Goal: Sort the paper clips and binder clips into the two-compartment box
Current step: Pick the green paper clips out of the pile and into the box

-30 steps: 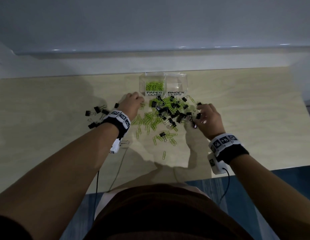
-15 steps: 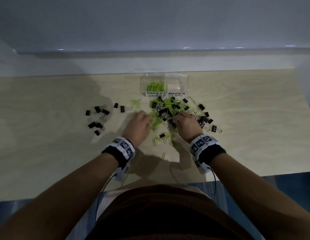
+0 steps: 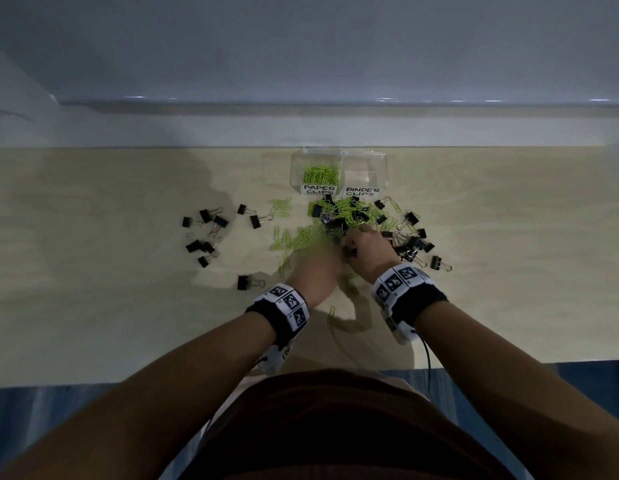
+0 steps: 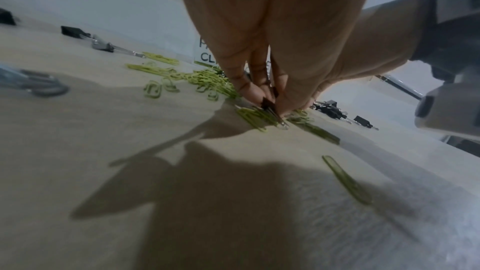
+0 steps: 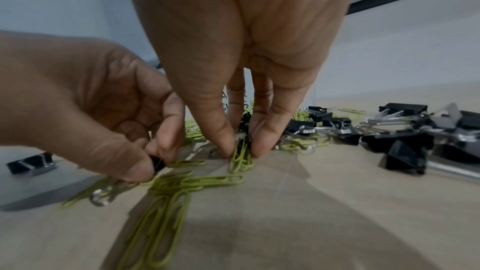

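Both hands are down in the mixed pile just in front of the clear two-compartment plastic box at the worktop's far edge. The left hand pinches a small black binder clip between thumb and forefinger; the right hand pinches a black binder clip with green wire paper clips snagged below it. The risk: lift now and those tangled paper clips could ride along into the binder compartment.
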